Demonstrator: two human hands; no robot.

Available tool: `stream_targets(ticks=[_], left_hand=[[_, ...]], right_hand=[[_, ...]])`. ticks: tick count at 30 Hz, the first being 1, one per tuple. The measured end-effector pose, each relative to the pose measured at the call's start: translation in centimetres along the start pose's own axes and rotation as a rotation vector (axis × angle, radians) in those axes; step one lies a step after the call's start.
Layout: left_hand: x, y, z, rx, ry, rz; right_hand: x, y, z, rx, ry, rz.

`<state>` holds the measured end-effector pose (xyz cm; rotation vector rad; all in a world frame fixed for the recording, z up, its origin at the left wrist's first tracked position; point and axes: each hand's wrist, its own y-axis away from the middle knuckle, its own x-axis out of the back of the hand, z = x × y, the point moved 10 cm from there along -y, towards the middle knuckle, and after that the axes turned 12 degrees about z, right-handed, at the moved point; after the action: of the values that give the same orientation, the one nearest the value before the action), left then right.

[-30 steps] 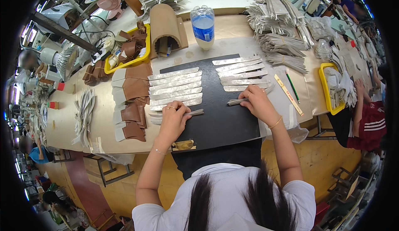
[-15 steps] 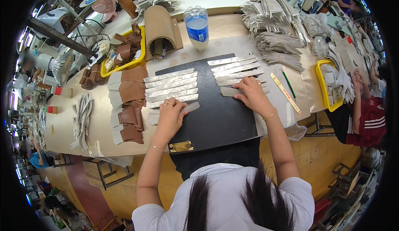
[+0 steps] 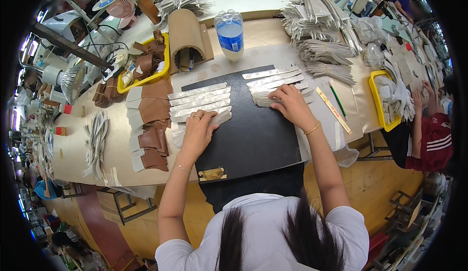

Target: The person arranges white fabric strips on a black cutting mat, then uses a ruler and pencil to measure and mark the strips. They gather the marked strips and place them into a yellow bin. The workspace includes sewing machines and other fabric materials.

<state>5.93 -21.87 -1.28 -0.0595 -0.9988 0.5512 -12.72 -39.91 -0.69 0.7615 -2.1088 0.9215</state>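
Note:
A black board (image 3: 253, 134) lies before me with two rows of thin, pale grey strips on it, one left (image 3: 200, 99) and one right (image 3: 273, 77). The strips in each row lie side by side, slightly overlapping. My left hand (image 3: 197, 133) is closed over a small stack of grey strips (image 3: 222, 119) at the near end of the left row. At the near end of the right row, my right hand (image 3: 294, 106) grips another stack of strips (image 3: 263, 100), fingertips on its near edge. Both thumbs are partly hidden.
Brown and white pieces (image 3: 155, 103) lie left of the board. Behind stand a yellow basket (image 3: 167, 56), a brown half-tube (image 3: 185, 32) and a bottle (image 3: 229, 36). Strip bundles (image 3: 326, 51) fill the back right. A ruler (image 3: 334, 110) and green pencil (image 3: 337, 100) lie right. A co-worker sits far right.
Both hands have shifted slightly away from me with their stacks. The stacks now cover strips at the near ends of the rows that showed before.

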Motion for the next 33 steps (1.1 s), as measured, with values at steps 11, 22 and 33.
stream_targets(ticks=[11, 22, 33], left_hand=[[-0.3, 1.0, 1.5, -0.065, 0.000, -0.021], [-0.8, -2.6, -0.7, 0.018, -0.008, -0.085], [-0.6, -1.6, 0.4, -0.089, 0.028, -0.023]], right_hand=[[-0.3, 0.8, -0.8, -0.021, -0.017, -0.086], [-1.2, -2.0, 0.4, 0.009, 0.052, -0.022], [-2.0, -1.9, 0.5, -0.011, 0.030, -0.158]])
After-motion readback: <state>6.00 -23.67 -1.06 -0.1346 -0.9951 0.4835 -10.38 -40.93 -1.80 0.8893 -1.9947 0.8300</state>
